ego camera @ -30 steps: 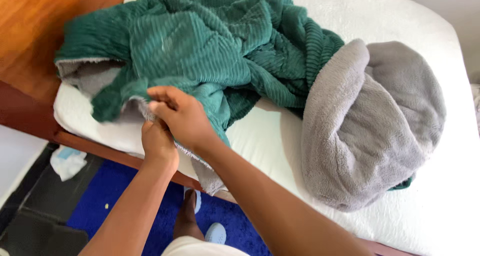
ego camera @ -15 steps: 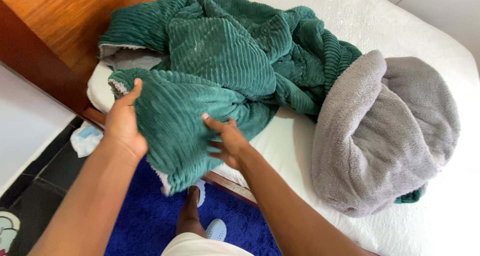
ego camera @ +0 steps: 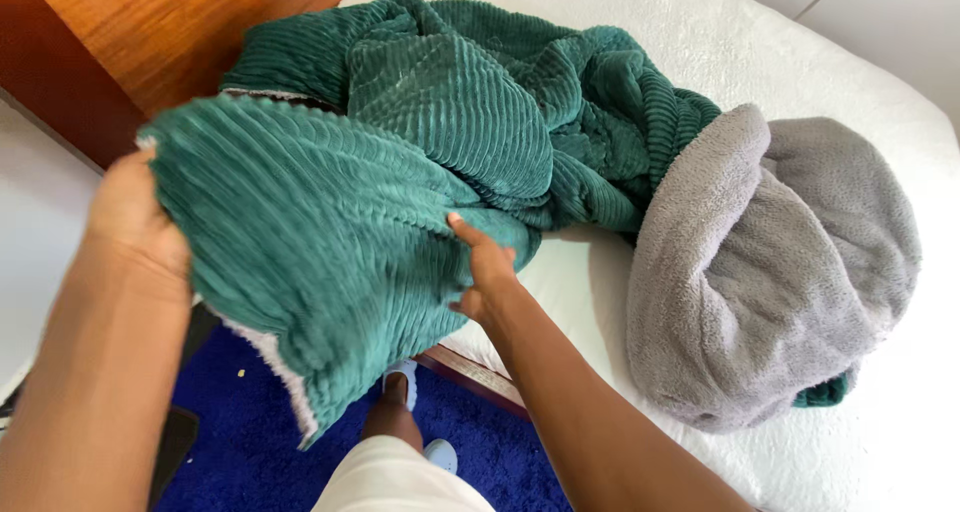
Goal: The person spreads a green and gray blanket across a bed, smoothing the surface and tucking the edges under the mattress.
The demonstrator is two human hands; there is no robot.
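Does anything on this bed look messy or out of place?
Yes. The green ribbed blanket lies bunched in a heap on the white mattress instead of spread flat, with its grey fleecy underside rolled outward at one end. The left hand and right hand hold one part lifted.

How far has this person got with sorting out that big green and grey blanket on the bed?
Early on. Done: only one corner of the green ribbed blanket is lifted and spread. In hand: the left hand grips its edge, the right hand pinches the fabric further along. Left: most of it lies bunched on the white mattress, its grey fleece side rolled in a heap.
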